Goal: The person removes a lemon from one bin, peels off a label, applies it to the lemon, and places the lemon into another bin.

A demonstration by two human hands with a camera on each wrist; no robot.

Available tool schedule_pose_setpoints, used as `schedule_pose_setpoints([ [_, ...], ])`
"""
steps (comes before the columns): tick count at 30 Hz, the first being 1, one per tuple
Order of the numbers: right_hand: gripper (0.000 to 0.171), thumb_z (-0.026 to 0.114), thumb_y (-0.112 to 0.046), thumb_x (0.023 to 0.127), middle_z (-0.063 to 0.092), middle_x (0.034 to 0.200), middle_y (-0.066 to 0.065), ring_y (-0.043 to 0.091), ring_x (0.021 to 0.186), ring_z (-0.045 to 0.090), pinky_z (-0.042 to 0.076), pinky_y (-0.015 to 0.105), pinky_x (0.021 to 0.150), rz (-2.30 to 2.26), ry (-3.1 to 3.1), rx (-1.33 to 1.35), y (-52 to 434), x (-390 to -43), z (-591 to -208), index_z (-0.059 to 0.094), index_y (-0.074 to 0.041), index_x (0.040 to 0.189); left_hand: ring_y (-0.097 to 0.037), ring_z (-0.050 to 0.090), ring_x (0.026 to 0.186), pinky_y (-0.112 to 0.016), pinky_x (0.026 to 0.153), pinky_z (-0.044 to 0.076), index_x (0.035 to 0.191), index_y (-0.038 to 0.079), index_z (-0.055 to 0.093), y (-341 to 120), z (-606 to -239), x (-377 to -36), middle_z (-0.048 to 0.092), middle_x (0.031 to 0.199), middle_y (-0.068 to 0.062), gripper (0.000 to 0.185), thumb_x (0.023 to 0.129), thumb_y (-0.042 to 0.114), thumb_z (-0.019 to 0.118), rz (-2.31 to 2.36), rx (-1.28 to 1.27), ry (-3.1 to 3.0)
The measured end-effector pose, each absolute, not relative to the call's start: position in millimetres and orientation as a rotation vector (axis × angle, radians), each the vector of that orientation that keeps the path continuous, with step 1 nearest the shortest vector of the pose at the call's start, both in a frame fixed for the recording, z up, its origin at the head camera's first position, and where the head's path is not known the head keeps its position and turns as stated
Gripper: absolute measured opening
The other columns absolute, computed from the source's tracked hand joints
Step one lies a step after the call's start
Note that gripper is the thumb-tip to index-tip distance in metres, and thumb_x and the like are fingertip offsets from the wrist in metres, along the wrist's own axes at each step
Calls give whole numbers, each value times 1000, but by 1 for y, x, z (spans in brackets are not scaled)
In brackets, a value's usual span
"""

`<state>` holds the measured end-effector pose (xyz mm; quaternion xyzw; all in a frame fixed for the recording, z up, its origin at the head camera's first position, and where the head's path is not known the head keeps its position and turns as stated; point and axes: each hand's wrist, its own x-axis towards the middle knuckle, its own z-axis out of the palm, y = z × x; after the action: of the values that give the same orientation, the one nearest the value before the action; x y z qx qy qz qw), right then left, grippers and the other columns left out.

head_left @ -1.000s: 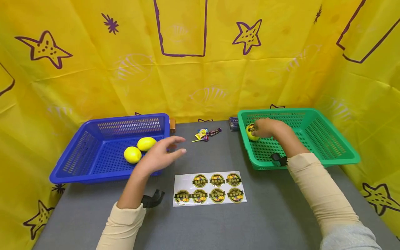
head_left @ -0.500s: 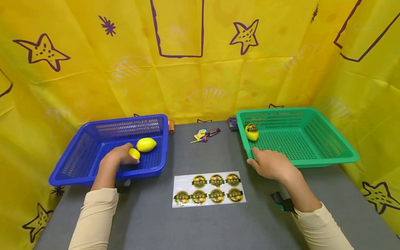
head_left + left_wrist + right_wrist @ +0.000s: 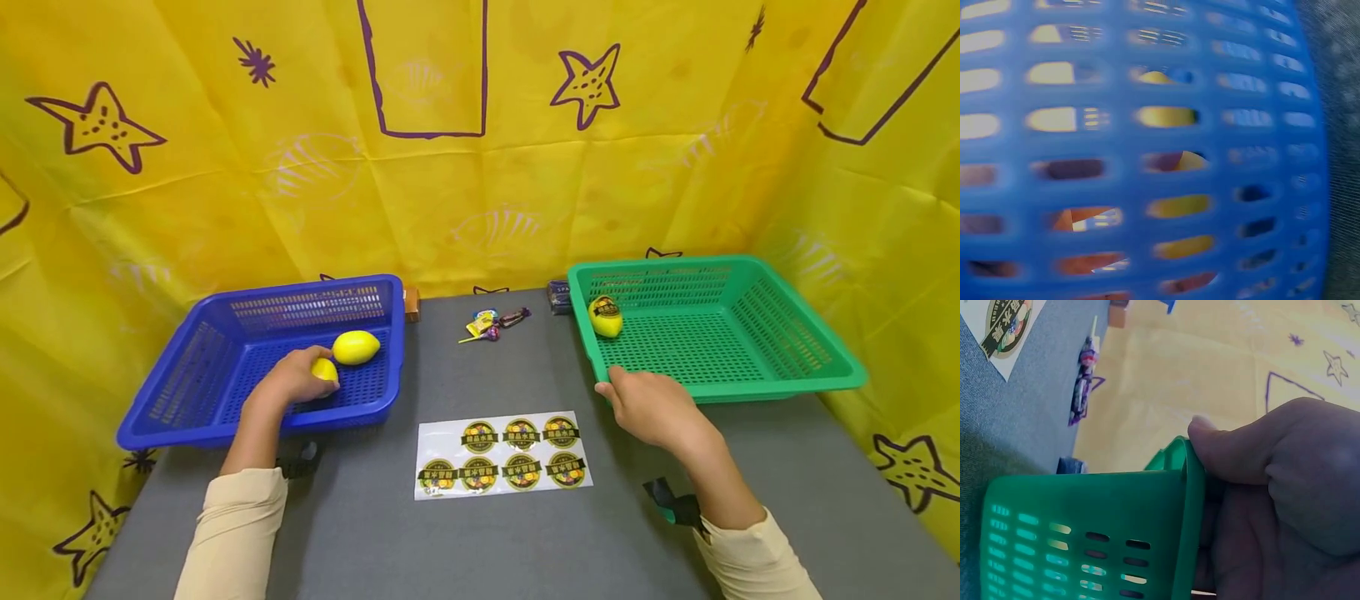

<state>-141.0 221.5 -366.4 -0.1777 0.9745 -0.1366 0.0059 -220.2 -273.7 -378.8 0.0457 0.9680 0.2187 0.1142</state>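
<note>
My left hand reaches into the blue basket and grips a yellow lemon. A second lemon lies just beyond it. The left wrist view shows only the blue basket, its lattice wall blurred and close. My right hand holds nothing and sits at the front left corner of the green basket, fingers relaxed. In the right wrist view the thumb lies at the rim of the green basket. A lemon with a sticker lies in that basket's far left corner.
A sheet of round stickers lies on the grey table between my hands. Several wrapped candies lie at the back middle, with a dark box and a brown block near them. Yellow cloth walls surround the table.
My right hand let go of the stickered lemon and came out of the green basket to its front corner. My left hand went from above the table into the blue basket and took a lemon.
</note>
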Motion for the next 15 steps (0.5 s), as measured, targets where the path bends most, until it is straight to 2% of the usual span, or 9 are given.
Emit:
schedule_pose_setpoints([
  [5,33,54,-23,104,38,60,1,17,54,39,33,34,51,-425,3054,-583,219,-141,-367,41,-13,76,-44,51,100,-53,78,47,139,-10,46,-263,-357,-204,50,125,-36,63,88,16,73,772,228,2961],
  [10,33,55,-23,104,37,60,1,17,54,38,33,33,51,-422,3056,-583,219,-140,-367,40,-13,76,-46,48,113,-58,85,48,142,-4,49,-217,-321,-190,45,137,-32,64,85,9,75,903,387,3057],
  [15,32,54,-22,104,38,60,1,17,54,38,33,33,52,-439,3046,-567,222,-140,-365,42,-13,77,-45,48,119,-59,92,47,142,-1,50,-170,-315,-192,44,142,-27,66,82,6,76,1063,518,3004],
])
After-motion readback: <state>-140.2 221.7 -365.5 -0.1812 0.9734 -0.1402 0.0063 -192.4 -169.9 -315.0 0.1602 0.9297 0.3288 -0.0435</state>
